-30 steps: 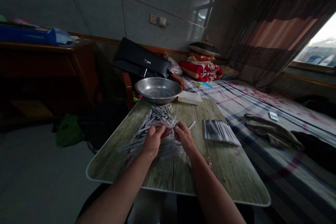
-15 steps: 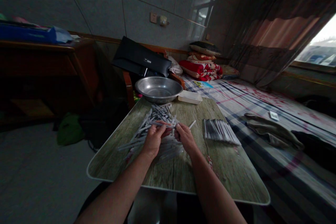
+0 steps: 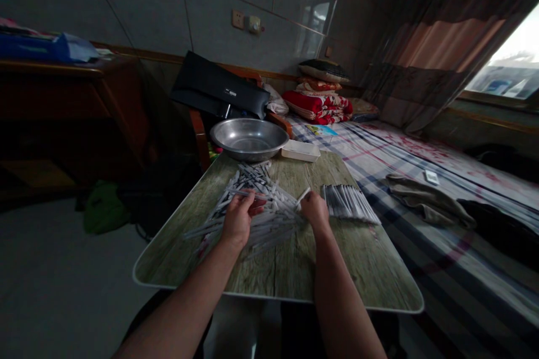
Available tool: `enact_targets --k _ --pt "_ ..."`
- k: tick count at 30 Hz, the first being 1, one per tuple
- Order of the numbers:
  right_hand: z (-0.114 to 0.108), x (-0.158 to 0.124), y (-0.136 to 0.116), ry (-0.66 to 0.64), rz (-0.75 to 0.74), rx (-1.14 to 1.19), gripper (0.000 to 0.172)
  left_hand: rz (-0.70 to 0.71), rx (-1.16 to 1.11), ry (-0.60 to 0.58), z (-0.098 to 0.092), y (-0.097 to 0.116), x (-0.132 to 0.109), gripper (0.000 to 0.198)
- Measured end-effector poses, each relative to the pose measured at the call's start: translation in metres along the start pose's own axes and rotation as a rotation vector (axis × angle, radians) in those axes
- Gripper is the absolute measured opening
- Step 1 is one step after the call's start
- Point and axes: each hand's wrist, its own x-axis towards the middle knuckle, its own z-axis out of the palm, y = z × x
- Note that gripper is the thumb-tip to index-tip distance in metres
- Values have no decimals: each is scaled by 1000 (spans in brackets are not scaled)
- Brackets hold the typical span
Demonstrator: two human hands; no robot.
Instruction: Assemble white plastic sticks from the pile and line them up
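My left hand (image 3: pixel 239 219) is closed over the loose pile, thumb against fingers, with a thin, pale pen-like stick (image 3: pixel 241 193) pinched in it. My right hand (image 3: pixel 315 208) is at the pile's right side, its fingers closed at the lower end of a short white pen-like stick (image 3: pixel 302 196); the fingertips are partly hidden. Between and beyond both hands spreads a jumbled pile of slim whitish and clear pen-like sticks (image 3: pixel 269 224). Right of my right hand lies a neat row of similar sticks (image 3: pixel 349 203), side by side with dark ends at the far side.
At the wood-patterned table's (image 3: pixel 177 258) far edge stand a wide metal basin (image 3: pixel 250 148) and a shallow white tray (image 3: pixel 301 151). A chair with a black case (image 3: pixel 219 90) is behind them. A bed (image 3: pixel 404 151) with folded bedding borders the right side.
My right hand has moved right, away from my left hand and the stick there, to the short white stick. My left hand stays over the pile. The view has shifted slightly.
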Motion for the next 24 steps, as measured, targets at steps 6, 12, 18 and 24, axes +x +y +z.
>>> enact_targets --k 6,12,18,24 --pt "8 -5 0 -117 -90 -121 31 -7 20 -5 -1 0 0 40" --pt "5 -1 2 -28 -70 60 21 -6 44 -23 -3 -4 -1 39" --pt "4 -4 -12 -213 -105 1106 8 -28 24 -59 -3 -7 -1 37" --pt "12 -23 -31 -531 -139 1648 23 -159 153 -325 4 1 -14 34"
